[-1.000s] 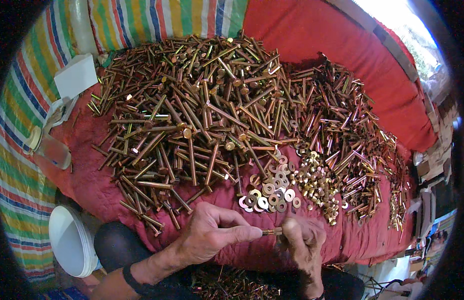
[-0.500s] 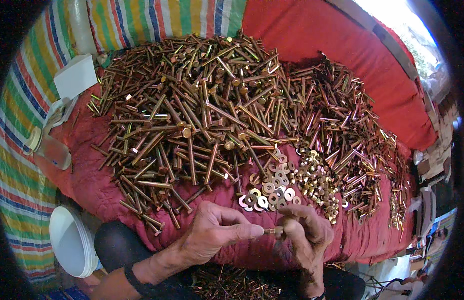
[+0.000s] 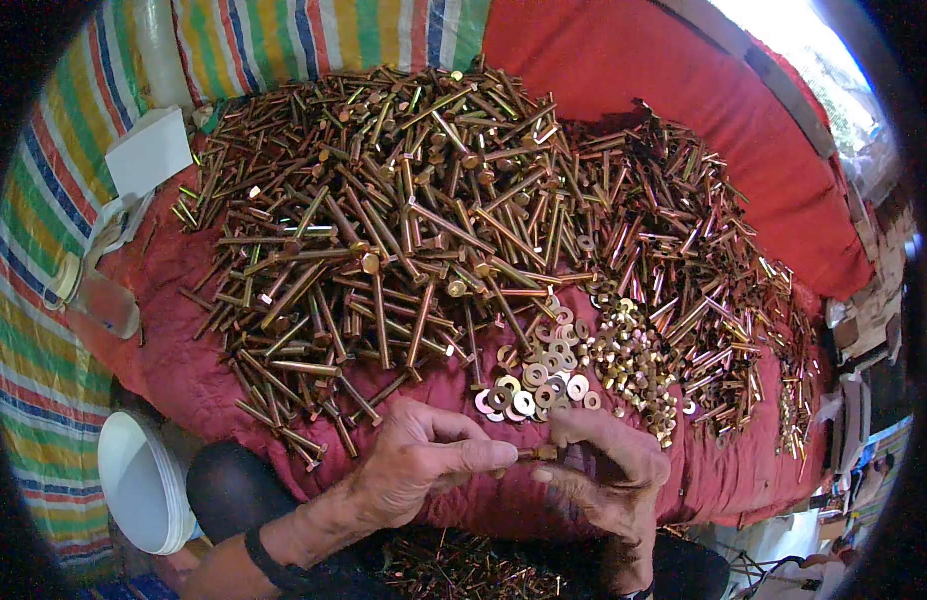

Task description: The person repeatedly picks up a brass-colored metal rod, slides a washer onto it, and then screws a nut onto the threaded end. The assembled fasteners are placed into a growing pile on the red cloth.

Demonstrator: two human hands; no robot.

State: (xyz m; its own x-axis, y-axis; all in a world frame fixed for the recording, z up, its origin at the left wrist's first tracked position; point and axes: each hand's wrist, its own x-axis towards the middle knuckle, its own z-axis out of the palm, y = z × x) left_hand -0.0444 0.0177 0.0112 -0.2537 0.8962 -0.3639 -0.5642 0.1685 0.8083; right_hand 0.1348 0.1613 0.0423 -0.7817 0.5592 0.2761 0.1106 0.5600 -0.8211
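Observation:
My left hand pinches a bolt between thumb and fingers. Its head is hidden in the grip, and the threaded end points right. A brass-coloured nut sits on that end. Around the nut curl the thumb and index finger of my right hand, closed loosely; exact contact is hard to see. Just beyond the hands lie flat washers in a small pile, with a heap of nuts to its right.
A big heap of long bolts covers the red quilted cloth, with more bolts at right. At left are a white tub, a clear jar and a white box. More small hardware lies below my hands.
My right thumb and index finger have shifted left and spread a little around the nut, which shows more plainly between them. My left hand has moved slightly left, still pinching the bolt.

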